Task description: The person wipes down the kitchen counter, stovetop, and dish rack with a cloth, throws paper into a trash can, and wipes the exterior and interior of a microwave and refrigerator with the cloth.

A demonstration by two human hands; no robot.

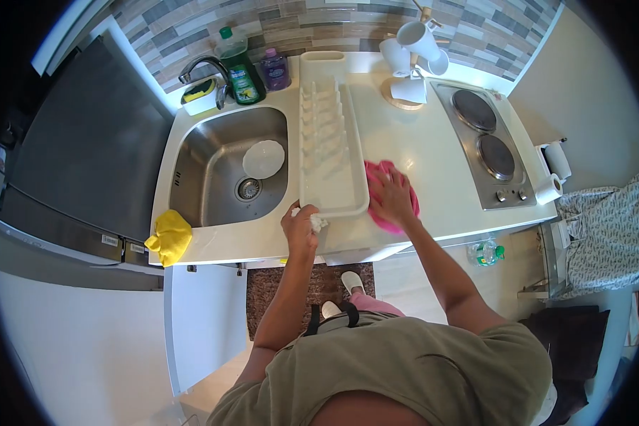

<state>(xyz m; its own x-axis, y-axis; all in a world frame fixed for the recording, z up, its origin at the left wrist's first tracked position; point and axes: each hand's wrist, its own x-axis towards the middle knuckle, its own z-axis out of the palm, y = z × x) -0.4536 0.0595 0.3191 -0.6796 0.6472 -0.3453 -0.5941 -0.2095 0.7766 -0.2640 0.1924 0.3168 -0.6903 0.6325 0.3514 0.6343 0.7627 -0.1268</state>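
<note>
My right hand [392, 200] is palm down over a bunched pink cloth [380, 223], its fingers curled on the fabric. The cloth is against the counter, beside the right edge of a white dish rack [334, 192]. At the rack's front left corner, my left hand [299, 226] is closed around a crumpled white tissue [319, 223]. Its fingers are at the rack's rim, but I cannot tell whether they grip it. Rows of upright prongs line the rack, and no dishes stand in it.
Left of the rack, a steel sink [199, 167] holds a white bowl [264, 159]. A yellow cloth [170, 238] drapes over the front edge. Behind stand a green soap bottle [243, 78] and a purple bottle [275, 69]. Rightward are a mug stand [402, 104] and a hotplate [486, 149].
</note>
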